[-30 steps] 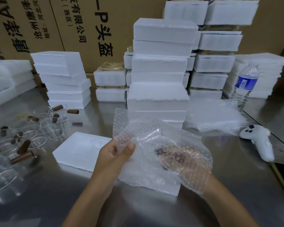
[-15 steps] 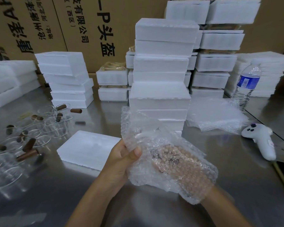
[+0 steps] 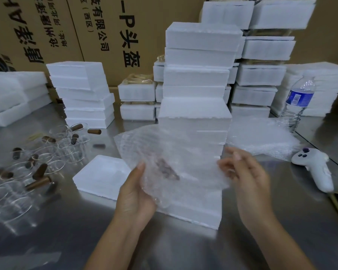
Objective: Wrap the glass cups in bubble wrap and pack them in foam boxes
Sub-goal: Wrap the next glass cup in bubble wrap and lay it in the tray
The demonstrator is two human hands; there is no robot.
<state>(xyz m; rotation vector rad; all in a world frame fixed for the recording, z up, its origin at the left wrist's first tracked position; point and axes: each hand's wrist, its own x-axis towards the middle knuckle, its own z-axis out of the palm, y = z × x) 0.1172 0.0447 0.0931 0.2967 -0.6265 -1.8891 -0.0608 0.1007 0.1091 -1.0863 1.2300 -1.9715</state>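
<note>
My left hand (image 3: 134, 193) grips a bubble wrap bundle (image 3: 170, 164) from its left side, thumb on top; a dark brown handle of a glass cup (image 3: 167, 169) shows through the wrap. My right hand (image 3: 246, 176) is out of the wrap, fingers spread loosely, fingertips at the bundle's right edge. Below the bundle lies an open foam box (image 3: 201, 211). A foam lid (image 3: 103, 177) lies flat to the left. Several clear glass cups (image 3: 53, 151) with brown handles stand at the left of the steel table.
A tall stack of foam boxes (image 3: 199, 78) rises just behind my hands, with more stacks (image 3: 82, 94) left and right. Loose bubble wrap sheets (image 3: 261, 137), a water bottle (image 3: 299, 102) and a white controller (image 3: 314, 168) lie to the right. Cardboard cartons (image 3: 98, 32) stand behind.
My right hand, which was under the wrap holding the cup, has come out to the right. The bundle now rests in my left hand and has opened out wider.
</note>
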